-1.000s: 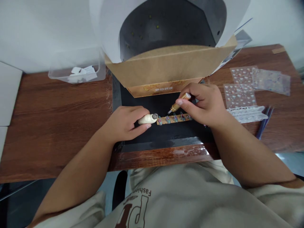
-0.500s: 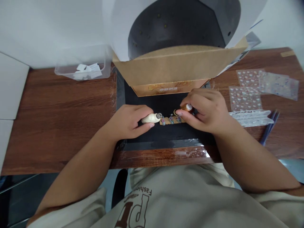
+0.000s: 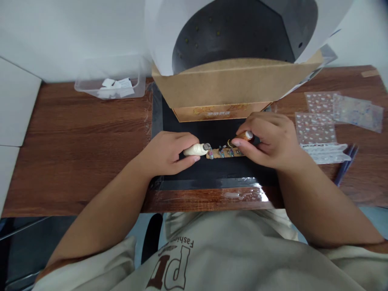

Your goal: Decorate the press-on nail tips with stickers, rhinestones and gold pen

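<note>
My left hand [image 3: 174, 153] is closed round a small cream-white nail polish bottle [image 3: 195, 150], tilted with its grey neck toward the right. Between the fingers of my right hand [image 3: 268, 139] is a brown nail polish brush cap [image 3: 241, 139] with a pale end. Its dark brush tip points left, just above a narrow tan strip [image 3: 226, 153]. Several shiny, bluish-pink false nails [image 3: 222, 152] stand in a row along the strip. My right thumb hides the strip's right end. Whether the brush touches a nail I cannot tell.
A black mat [image 3: 209, 169] lies taped to the wooden table [image 3: 91, 133]. Behind the hands stands a cardboard box [image 3: 236, 83]. A clear bin [image 3: 139, 87] with white papers is at back left; patterned sheets [image 3: 315, 127], clear plastic strips [image 3: 325, 153] and bluish-purple sticks [image 3: 346, 165] lie right.
The brush cap has tilted more sideways, and more of the nail strip shows beside my right thumb. The whole view has shifted slightly. Both hands keep their hold.
</note>
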